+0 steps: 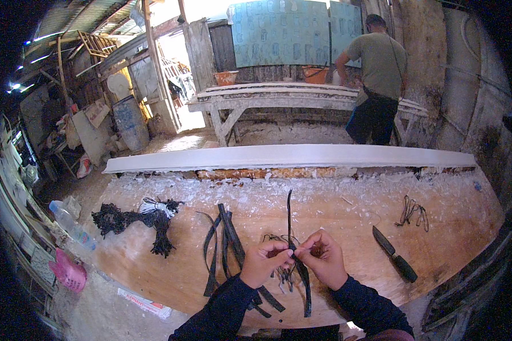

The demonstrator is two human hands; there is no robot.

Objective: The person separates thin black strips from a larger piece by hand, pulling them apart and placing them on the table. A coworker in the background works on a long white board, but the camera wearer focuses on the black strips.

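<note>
My left hand point(265, 262) and my right hand point(322, 258) meet at the near middle of the wooden board, thumbs and fingers pinched on a black strip point(305, 287). One end of that strip stands up thin past my fingers; the wider end hangs down toward me. Beneath my hands lies a loose tangle of thin dark cords point(284, 275), partly hidden. Several flat black strips point(228, 233) lie left of my left hand. Off to the right of my right hand rests a knife point(393, 253) with a black handle.
Bundles of black cord point(116, 220) and a white cord bundle point(156, 207) lie on the left. A small cord tangle point(412, 215) sits far right. A long white moulding point(290, 156) edges the board's back. Beyond, a person point(378, 74) stands at another bench point(239, 102).
</note>
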